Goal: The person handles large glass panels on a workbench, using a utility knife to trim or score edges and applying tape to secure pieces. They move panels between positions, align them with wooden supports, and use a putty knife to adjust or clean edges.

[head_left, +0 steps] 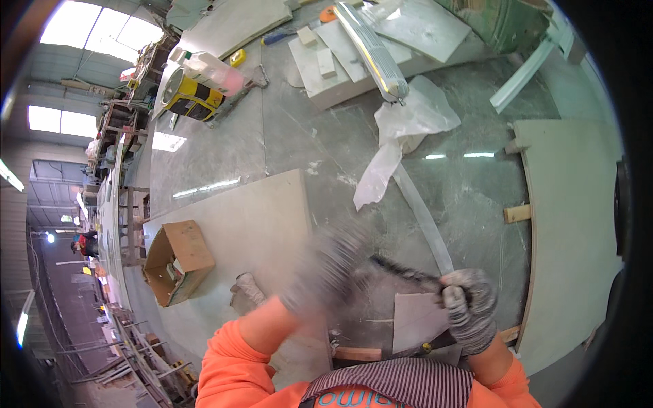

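My right hand (471,311), in a grey knitted glove, is closed at the lower right. From its fingers a dark, slender, rough-looking thing (407,271) reaches left; its kind is unclear. A pale translucent strip (423,219) runs from a crumpled white plastic sheet (411,117) down to this hand; whether the fingers also hold it is hidden. My left hand (325,272), gloved too, is smeared by motion over the edge of a light grey slab (252,204), near the dark thing's far end. Its fingers cannot be made out.
A cardboard box (194,251) stands on the slab at left. Farther off are a yellow-black can (194,96), a bottle of pink liquid (228,76) and a long silvery foil tube (371,51) lying on pale slab pieces (340,92). Another big slab (571,238) lies at right.
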Demonstrator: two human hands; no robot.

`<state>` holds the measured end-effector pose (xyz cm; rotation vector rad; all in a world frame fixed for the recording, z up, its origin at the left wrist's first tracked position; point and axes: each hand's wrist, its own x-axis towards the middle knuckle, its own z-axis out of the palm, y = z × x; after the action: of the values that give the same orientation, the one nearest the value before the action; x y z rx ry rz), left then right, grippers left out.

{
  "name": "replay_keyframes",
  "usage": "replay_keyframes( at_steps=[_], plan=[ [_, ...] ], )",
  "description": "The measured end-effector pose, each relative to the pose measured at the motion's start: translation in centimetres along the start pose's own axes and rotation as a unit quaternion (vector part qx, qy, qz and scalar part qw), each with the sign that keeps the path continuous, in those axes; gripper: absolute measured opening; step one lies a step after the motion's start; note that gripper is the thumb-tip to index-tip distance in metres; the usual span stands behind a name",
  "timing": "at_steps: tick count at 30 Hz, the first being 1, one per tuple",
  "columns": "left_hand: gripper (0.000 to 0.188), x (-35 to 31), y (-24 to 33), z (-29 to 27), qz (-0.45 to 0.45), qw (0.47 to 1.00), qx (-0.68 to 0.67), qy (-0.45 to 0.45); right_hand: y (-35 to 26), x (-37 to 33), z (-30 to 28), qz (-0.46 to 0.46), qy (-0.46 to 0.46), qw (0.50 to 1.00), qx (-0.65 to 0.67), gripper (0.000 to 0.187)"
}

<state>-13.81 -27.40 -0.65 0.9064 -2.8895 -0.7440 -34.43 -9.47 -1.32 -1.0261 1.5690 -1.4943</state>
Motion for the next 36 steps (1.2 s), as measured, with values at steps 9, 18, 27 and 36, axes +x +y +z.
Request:
replay_keyframes(
  at_steps=[9,18,27,36],
  plan=[
    [0.053,6.8,-10.0,-3.6,-0.339,0.922,0.187,0.035,-1.4,4.0,1.0,-0.13,-0.035,0.968,-0.21,0.021],
    [0.031,5.9,-16.4,-2.7,-0.288,0.906,0.015,0.31,-0.7,7.8,5.0,-0.107,-0.194,0.924,-0.312,0.024],
    [0.03,0.8,-19.7,-0.9,-0.308,0.873,0.233,0.298,-4.5,14.6,8.9,-0.089,-0.2,0.958,-0.183,0.023],
    [0.022,1.1,-19.8,-0.5,-0.328,0.85,0.248,0.329,4.0,26.0,24.0,-0.144,-0.216,0.953,-0.157,0.033]
  ],
)
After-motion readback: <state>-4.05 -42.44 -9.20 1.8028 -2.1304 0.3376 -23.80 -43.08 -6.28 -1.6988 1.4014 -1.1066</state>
